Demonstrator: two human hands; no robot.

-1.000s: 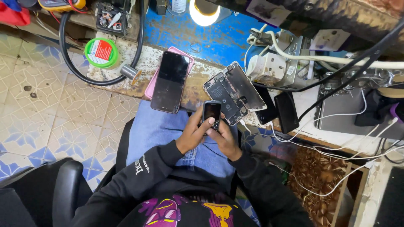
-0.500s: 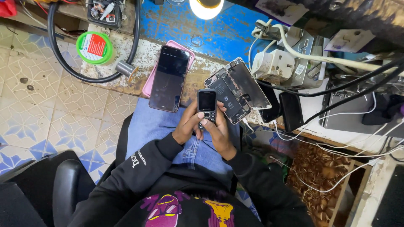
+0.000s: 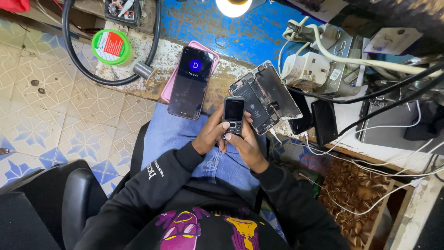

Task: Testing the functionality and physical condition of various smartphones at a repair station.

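Note:
I hold a small black keypad phone (image 3: 234, 114) upright over my lap with both hands. My left hand (image 3: 211, 133) grips its left side and my right hand (image 3: 243, 142) grips its right side, thumbs on the keypad. The phone's screen is dark. Just beyond it on the bench edge lies an opened smartphone (image 3: 259, 96) with its insides showing and its screen panel folded aside. To the left, a large smartphone (image 3: 190, 81) with a lit screen rests on a pink case (image 3: 165, 90), overhanging the bench edge.
A worn blue workbench (image 3: 222, 32) carries a green round tin (image 3: 111, 46), a thick black cable loop (image 3: 74, 60), a lamp (image 3: 235, 6), white power adapters (image 3: 307, 69) and tangled white wires (image 3: 393, 153). Two dark phones (image 3: 319, 121) lie right. A black chair (image 3: 69, 199) stands left on tiled floor.
The keypad phone has come up slightly toward the bench edge in both hands. The large smartphone's screen, dark before, now shows a lit display.

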